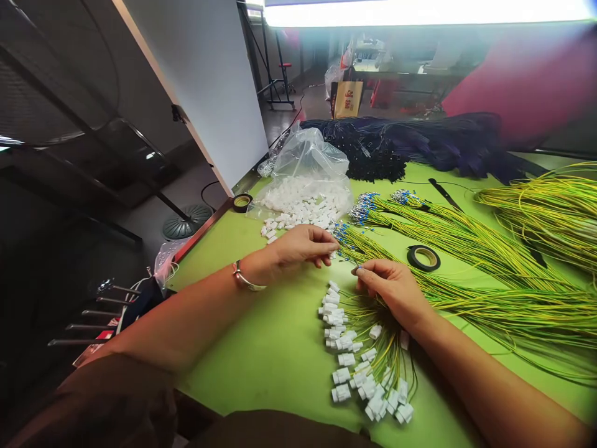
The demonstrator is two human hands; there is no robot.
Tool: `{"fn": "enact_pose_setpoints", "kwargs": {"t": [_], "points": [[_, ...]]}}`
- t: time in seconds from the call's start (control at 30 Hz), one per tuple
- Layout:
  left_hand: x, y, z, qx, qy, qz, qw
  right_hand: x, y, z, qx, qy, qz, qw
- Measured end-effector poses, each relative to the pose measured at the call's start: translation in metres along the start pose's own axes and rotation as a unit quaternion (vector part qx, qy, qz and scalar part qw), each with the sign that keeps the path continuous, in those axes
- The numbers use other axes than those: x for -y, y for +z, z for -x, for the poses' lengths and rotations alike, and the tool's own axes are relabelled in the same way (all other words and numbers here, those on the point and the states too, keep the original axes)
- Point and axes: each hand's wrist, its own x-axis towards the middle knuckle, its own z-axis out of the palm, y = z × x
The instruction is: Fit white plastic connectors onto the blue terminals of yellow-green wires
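Note:
My left hand (305, 244) is closed in a pinch beside the heap of white plastic connectors (298, 205), with a bit of a white connector (333, 255) showing at its fingertips. Just to the right, my right hand (389, 286) pinches a thin yellow-green wire, its blue-tipped end (359, 268) peeking out by the thumb. The hands are a short gap apart. Below my right hand, wires with white connectors on their ends (346, 359) fan out on the green tabletop (261, 361). A bundle of wires with blue and silver terminals (347, 239) lies behind both hands.
A clear plastic bag (312, 155) covers part of the connector heap. Black tape rolls (423, 257) lie on the table, one at the left edge. More yellow-green wires (550, 218) spread right. Dark wires (420, 143) pile at the back. A white panel (205, 81) stands left.

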Motion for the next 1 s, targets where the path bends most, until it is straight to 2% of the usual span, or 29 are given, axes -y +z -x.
{"fn": "enact_pose_setpoints", "kwargs": {"t": [0.1,0.23,0.47,0.63,0.87,1.0], "points": [[0.016,0.009,-0.007,-0.003,-0.050,0.173,0.984,0.000,0.002,0.000,-0.001,-0.015,0.032,0.999],[0.023,0.015,-0.009,0.003,-0.058,0.247,0.967,0.001,0.004,0.000,0.002,-0.040,0.064,0.997],[0.022,0.018,-0.006,0.006,-0.067,0.251,0.966,0.001,0.005,0.000,0.031,-0.069,0.102,0.992],[0.024,0.017,-0.006,0.019,-0.068,0.226,0.972,0.003,0.003,0.000,0.059,-0.045,0.091,0.993],[0.028,0.020,-0.003,0.004,-0.008,0.184,0.983,0.002,-0.002,-0.005,0.096,-0.005,0.049,0.994],[0.029,0.026,-0.001,-0.004,0.028,0.133,0.991,0.002,-0.002,-0.006,0.101,-0.042,0.080,0.991]]}}
